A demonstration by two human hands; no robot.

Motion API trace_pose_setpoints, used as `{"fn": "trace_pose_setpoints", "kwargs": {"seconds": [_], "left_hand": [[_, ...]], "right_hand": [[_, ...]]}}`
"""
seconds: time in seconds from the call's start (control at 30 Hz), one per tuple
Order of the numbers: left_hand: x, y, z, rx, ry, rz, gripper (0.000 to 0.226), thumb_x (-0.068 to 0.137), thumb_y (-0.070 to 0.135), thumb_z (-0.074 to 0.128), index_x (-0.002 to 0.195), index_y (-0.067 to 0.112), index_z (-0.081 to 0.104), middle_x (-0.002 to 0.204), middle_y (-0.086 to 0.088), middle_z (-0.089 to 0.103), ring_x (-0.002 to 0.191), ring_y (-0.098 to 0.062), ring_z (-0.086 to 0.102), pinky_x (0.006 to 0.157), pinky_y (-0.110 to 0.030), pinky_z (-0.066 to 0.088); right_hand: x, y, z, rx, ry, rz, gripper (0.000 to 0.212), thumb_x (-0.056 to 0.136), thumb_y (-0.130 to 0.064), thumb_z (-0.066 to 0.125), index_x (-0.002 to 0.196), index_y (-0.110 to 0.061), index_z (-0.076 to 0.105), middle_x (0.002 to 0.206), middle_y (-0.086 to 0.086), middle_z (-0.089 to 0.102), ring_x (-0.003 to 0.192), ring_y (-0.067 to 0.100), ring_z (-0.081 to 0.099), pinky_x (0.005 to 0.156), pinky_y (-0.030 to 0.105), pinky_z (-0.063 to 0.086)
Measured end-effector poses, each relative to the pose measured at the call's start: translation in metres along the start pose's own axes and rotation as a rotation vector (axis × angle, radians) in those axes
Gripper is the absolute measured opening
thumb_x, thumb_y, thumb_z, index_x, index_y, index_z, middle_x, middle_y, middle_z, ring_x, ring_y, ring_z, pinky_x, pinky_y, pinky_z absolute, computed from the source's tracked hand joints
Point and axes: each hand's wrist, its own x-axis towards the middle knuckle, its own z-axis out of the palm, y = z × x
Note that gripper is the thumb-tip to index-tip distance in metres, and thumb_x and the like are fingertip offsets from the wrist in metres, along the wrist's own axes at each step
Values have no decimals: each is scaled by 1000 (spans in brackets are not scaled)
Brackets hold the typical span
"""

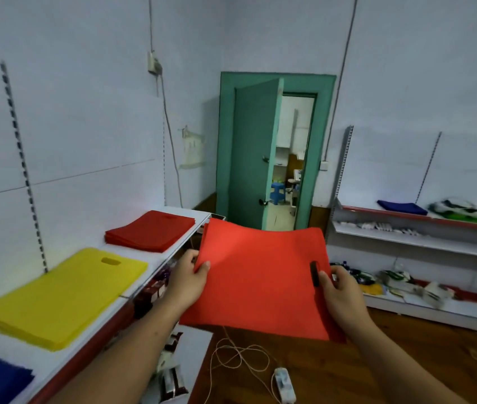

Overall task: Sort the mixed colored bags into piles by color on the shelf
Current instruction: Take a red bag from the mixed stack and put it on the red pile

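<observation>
The left hand (189, 277) and right hand (340, 293) pinch the red bag (260, 281) by its sides, up in the air. Left of the fingers (203, 267), the red pile (149, 230) lies on the shelf (155, 259), maybe several bags thick.

both bare forearms stretched forward; left hand (189, 277) pinches the red bag (260, 275) edge, thumb on top; right hand (340, 290) grips the opposite side, fingers probably curled underneath
</observation>
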Motion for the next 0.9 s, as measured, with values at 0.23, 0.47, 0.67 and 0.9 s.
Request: {"fn": "trace_pose_setpoints", "kwargs": {"seconds": [0.23,0.47,0.67,0.9], "left_hand": [[150,-19,60,-37,-5,0,14,100,23,57,113,19,58,105,2,65,95,-16,62,80,-33,47],[254,-31,107,-57,-15,-17,9,101,16,51,104,22,57,98,5,65,92,-13,63,70,-25,43],[336,-52,140,-16,46,-62,7,98,15,54,99,17,61,97,0,69,92,-18,66,81,-36,51],[401,-74,135,96,245,-195,7,96,14,57,94,14,64,88,2,69,85,-19,67,77,-36,52]], "right_hand": [[147,17,46,-36,58,4,24,106,-33,42,100,-18,61,90,1,67,78,16,64,58,28,42],[263,45,75,-58,81,42,23,106,-33,40,103,-23,61,89,1,67,80,18,64,63,35,50],[364,71,108,-28,31,-9,20,106,-32,42,104,-24,61,93,-4,65,84,15,63,66,34,49],[498,80,195,72,-146,-141,19,104,-24,47,97,-19,64,86,-3,67,83,17,63,68,32,44]]}}
